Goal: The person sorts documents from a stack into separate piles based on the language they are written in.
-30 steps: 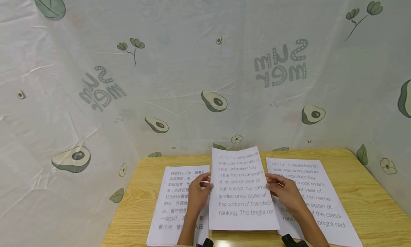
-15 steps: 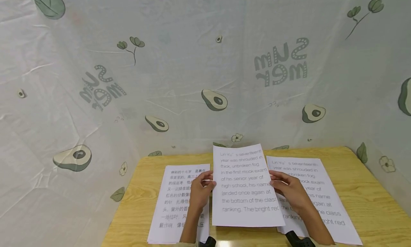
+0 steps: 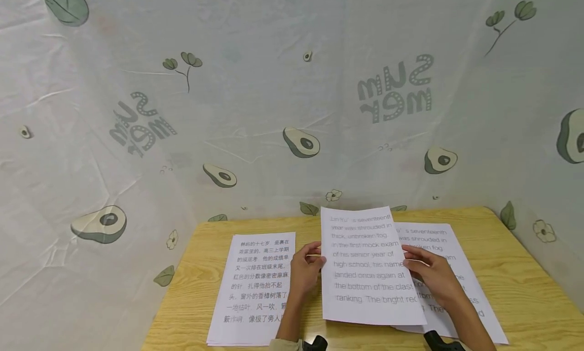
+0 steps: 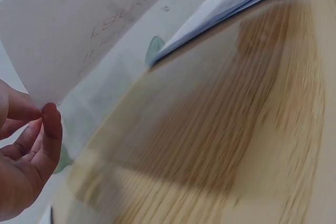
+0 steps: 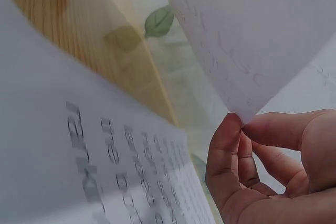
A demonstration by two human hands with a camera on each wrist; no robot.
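A printed sheet of paper (image 3: 365,270) with English text is held up over the table in the head view, tilted toward the camera. My left hand (image 3: 306,270) pinches its left edge between thumb and fingers, and my right hand (image 3: 429,272) pinches the right edge. In the left wrist view the left hand (image 4: 26,150) grips the sheet (image 4: 79,30) at its margin. The right wrist view has thumb and fingertip of the right hand (image 5: 262,156) meeting on the paper (image 5: 252,40). Below on the right lies a stack of English sheets (image 3: 456,270), partly covered by the held sheet and right hand.
A stack of sheets with Chinese text (image 3: 255,280) lies on the left of the wooden table (image 3: 182,290). Behind the table hangs a pale cloth (image 3: 255,112) printed with avocados and leaves. Dark wrist straps (image 3: 317,343) show at the bottom edge.
Both hands have carried the held sheet to the right. It now overlaps more of the right stack, and more of the Chinese text on the left is uncovered.
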